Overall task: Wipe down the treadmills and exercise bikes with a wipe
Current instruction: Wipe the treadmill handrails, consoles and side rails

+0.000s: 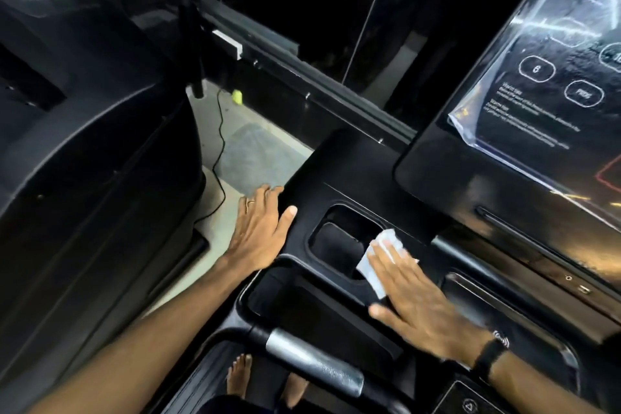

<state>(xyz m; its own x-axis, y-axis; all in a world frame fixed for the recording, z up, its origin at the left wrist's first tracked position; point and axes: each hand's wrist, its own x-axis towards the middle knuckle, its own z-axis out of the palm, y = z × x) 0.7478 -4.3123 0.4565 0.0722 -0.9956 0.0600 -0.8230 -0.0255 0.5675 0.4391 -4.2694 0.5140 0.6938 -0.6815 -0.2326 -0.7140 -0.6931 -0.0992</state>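
The right hand [425, 304] lies flat on the black treadmill console [339, 175], fingers [396, 260] straight and close together, and presses a white wipe [379, 257] against the plastic. The wipe is at the right rim of a square cup holder [339, 239], a little at 5 o'clock from the middle of the view. It is partly hidden under the fingers; the part which shows is a folded strip whose long axis runs from about 1 o'clock to 7 o'clock, with one end pointing toward the screen [551, 54] and the other toward the person. The hand is slightly blurred. A dark band [489, 358] is on the right wrist.

The left hand [260, 232] rests at 9 o'clock from the cup holder, on the left edge of the console. Its fingers are straight and relaxed, the thumb spread toward the holder, and it holds nothing. A ring [250, 202] is on one finger.

The screen stands at 2 o'clock, covered with clear film. A grey handle grip [312, 360] lies at 6 o'clock, and bare feet [240, 376] show below it. A black cable [220, 144] crosses the pale floor [255, 151] at 10 o'clock, beside another dark machine [84, 144].
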